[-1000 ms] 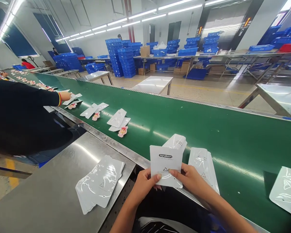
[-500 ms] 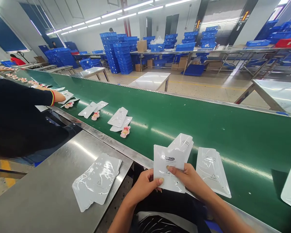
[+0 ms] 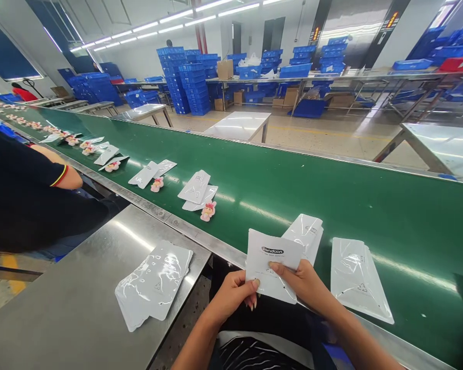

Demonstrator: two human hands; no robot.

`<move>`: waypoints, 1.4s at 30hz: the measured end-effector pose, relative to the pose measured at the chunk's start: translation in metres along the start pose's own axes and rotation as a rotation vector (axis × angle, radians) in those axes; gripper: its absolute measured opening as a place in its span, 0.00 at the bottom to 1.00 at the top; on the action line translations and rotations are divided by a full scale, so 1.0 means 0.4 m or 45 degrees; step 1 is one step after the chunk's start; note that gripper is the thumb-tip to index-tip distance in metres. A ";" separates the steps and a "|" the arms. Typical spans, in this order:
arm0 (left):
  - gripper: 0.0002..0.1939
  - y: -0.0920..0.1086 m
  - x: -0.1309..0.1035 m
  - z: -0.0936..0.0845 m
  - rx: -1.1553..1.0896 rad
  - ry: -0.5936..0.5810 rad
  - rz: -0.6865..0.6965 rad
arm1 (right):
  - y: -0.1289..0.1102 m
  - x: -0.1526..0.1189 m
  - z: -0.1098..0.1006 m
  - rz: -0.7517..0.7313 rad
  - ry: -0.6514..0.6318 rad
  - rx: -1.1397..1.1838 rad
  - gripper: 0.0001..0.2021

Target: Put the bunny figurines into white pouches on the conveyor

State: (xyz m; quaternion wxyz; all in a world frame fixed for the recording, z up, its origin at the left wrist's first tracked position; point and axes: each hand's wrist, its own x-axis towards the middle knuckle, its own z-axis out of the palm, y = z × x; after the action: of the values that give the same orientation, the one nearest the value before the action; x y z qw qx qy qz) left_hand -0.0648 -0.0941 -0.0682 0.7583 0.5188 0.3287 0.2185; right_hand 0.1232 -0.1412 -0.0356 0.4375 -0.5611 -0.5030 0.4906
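At the far left, a co-worker's dark sleeve (image 3: 27,174) rests by the near edge of the green conveyor belt (image 3: 293,185). We note sets of white pouches with small pink figures spaced along that edge; the nearest figure (image 3: 208,211) lies just beside a pair of flat pouches (image 3: 196,190). On the steel table (image 3: 61,308), near its right corner, a loose stack of white pouches (image 3: 154,285) lies flat.

Moving right, we find the person's left hand (image 3: 231,295) closed on the lower left corner of a white branded pouch (image 3: 272,267), thumb on the face and fingers curled behind. The right hand (image 3: 301,282) grips the same pouch from the right side, its forefinger laid across the front below the printed logo. Both hands are shut on it; neither is nearer than the other, as they meet at its lower half.

The pouch is held above the near edge of the belt, tilted slightly away from the person, its long axis running up and away from the fingers, with the printed end uppermost and free. A second clear-fronted pouch (image 3: 306,234) shows directly behind it; we cannot tell whether the right hand's fingers also hold it.

Further right, another stack of pouches (image 3: 357,277) lies flat on the belt near its near edge, apart from the right hand.
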 end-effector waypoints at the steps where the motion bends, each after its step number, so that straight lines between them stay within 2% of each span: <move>1: 0.18 0.002 0.001 0.001 0.006 0.002 0.021 | 0.000 0.000 0.000 0.011 -0.018 0.026 0.17; 7: 0.20 -0.004 0.016 0.002 -0.021 0.062 0.015 | 0.004 -0.002 0.004 0.066 -0.044 0.104 0.20; 10: 0.20 -0.015 0.017 -0.001 -0.005 0.080 0.067 | 0.016 -0.003 0.002 0.099 -0.035 0.131 0.21; 14: 0.18 -0.013 0.002 -0.011 0.075 0.003 0.108 | 0.020 0.002 -0.002 0.190 0.024 0.300 0.22; 18: 0.16 0.022 -0.011 -0.029 0.196 -0.130 0.100 | 0.000 0.010 0.010 0.125 0.108 0.301 0.20; 20: 0.16 0.050 -0.007 -0.036 0.229 -0.129 0.153 | -0.012 0.013 0.021 0.101 0.112 0.237 0.19; 24: 0.21 0.108 0.008 -0.036 0.298 -0.068 0.266 | -0.025 0.016 0.036 0.087 0.111 0.068 0.19; 28: 0.24 0.137 0.017 -0.026 0.256 -0.088 0.231 | -0.031 0.016 0.040 0.022 0.154 -0.013 0.19; 32: 0.25 0.122 0.031 -0.024 0.086 -0.056 0.147 | -0.040 0.018 0.041 -0.018 0.188 -0.169 0.16; 34: 0.22 0.107 0.039 -0.028 0.125 0.011 0.117 | -0.043 0.020 0.042 -0.048 0.183 -0.198 0.15; 38: 0.16 0.081 0.043 -0.038 0.305 0.121 0.202 | -0.042 0.022 0.046 -0.149 0.240 -0.223 0.16; 42: 0.15 0.070 0.033 -0.040 0.373 0.143 0.193 | -0.038 0.027 0.053 -0.216 0.325 -0.315 0.19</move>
State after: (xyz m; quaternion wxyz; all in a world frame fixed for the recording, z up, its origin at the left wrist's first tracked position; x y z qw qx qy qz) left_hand -0.0671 -0.0648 -0.0496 0.6363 0.6341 0.3590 0.2534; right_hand 0.1002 -0.1289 -0.0246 0.4651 -0.6240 -0.5453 0.3112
